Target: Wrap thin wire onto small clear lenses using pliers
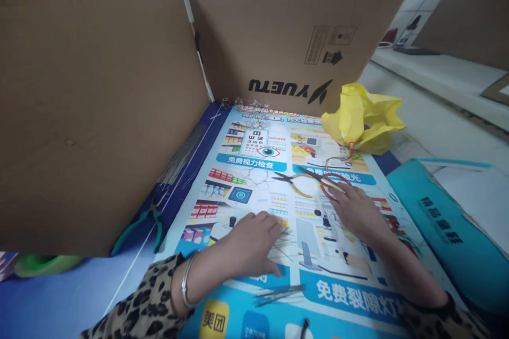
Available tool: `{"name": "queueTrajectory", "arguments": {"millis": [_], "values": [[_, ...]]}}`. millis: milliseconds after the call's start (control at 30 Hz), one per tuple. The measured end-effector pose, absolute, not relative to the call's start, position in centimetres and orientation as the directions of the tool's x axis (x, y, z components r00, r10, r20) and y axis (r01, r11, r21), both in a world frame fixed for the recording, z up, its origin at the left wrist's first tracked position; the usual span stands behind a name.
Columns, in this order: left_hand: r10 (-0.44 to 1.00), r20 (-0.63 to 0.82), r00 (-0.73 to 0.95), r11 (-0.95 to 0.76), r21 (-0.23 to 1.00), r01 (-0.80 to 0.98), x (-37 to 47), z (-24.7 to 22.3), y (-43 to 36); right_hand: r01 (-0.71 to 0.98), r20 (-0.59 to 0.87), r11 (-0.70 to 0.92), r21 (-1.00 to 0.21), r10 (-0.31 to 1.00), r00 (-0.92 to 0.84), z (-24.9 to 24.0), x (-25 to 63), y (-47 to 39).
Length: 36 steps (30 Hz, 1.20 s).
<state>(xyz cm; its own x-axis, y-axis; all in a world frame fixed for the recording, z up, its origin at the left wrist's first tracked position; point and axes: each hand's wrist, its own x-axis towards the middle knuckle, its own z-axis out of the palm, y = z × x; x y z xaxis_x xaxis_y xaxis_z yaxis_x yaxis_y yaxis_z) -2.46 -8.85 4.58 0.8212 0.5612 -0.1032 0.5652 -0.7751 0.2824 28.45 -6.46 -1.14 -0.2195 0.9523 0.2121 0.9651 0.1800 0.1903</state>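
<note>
My right hand (356, 209) has its fingers at the red handle of a pair of scissors (337, 183), whose dark blades point left. Beside the blades lie pliers with yellow handles (300, 185). My left hand (258, 238) rests low over the printed poster, palm down, thumb apart from the bent fingers. Thin dark wires (284, 243) show at its fingertips; whether the fingers touch them is hidden. Nearer to me is a small bundle of similar wires (278, 294). Loops of fine wire (256, 177) lie farther up the poster (296, 275).
Cardboard panels (99, 90) stand at the left and back. Green-handled pliers (139, 228) and more thin wires (178, 161) lie at the left. A crumpled yellow paper piece (366, 119) sits back right, above a teal box (445, 222). Green tape (47, 265) is at the lower left.
</note>
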Motion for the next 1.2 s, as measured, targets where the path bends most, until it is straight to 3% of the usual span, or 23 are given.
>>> {"name": "queueTrajectory", "arguments": {"millis": [400, 733, 900, 1200], "values": [[0.578, -0.082, 0.812, -0.809, 0.074, 0.583, -1.3, 3.2, -9.7, 0.957, 0.261, 0.165, 0.239, 0.938, -0.227, -1.5, 28.6, -6.4], [0.596, -0.105, 0.796, -0.790, 0.103, 0.605, -1.0, 3.1, -9.9, 0.950, 0.283, 0.176, 0.256, 0.927, -0.248, -2.2, 29.0, -6.2], [0.601, -0.045, 0.798, -0.785, 0.153, 0.600, -1.4, 3.4, -10.2, 0.953, 0.272, 0.153, 0.260, 0.936, -0.225, -1.5, 28.4, -6.4], [0.615, -0.177, 0.768, -0.774, 0.052, 0.631, -0.7, 3.7, -9.9, 0.955, 0.276, 0.154, 0.254, 0.935, -0.224, -1.4, 28.3, -6.7]]}}
